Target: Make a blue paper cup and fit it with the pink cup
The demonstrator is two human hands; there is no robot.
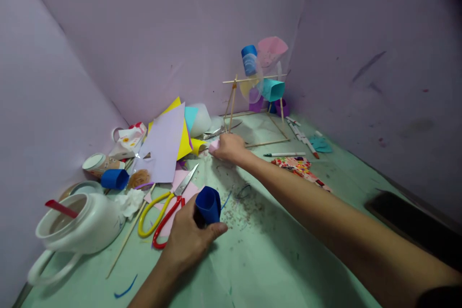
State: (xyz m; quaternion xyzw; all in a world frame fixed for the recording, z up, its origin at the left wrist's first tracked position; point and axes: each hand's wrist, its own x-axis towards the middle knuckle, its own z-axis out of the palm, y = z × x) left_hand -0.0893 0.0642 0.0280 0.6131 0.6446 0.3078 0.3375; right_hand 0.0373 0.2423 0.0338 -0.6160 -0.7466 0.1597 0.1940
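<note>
My left hand (189,233) is closed round a dark blue rolled tube (208,204), held upright with its mouth up, low over the table. My right hand (231,148) reaches far forward to the front of a stick frame (233,101). Its fingers curl down by a small pale pink piece (214,147); the fingertips are mostly hidden. On the frame hangs a wheel of coloured cups, among them a pink cup (272,50), a blue cup (249,60) and a teal cup (273,89). Scissors (176,192) with yellow and red handles lie beside my left hand.
A white teapot-shaped pot (97,228) stands at left, near a wooden stick (126,238), crumpled tissue (130,202) and another blue roll (114,179). Coloured sheets (164,139) lean behind. Markers (301,137), patterned cloth (294,164) and a dark phone-like slab (411,221) lie at right.
</note>
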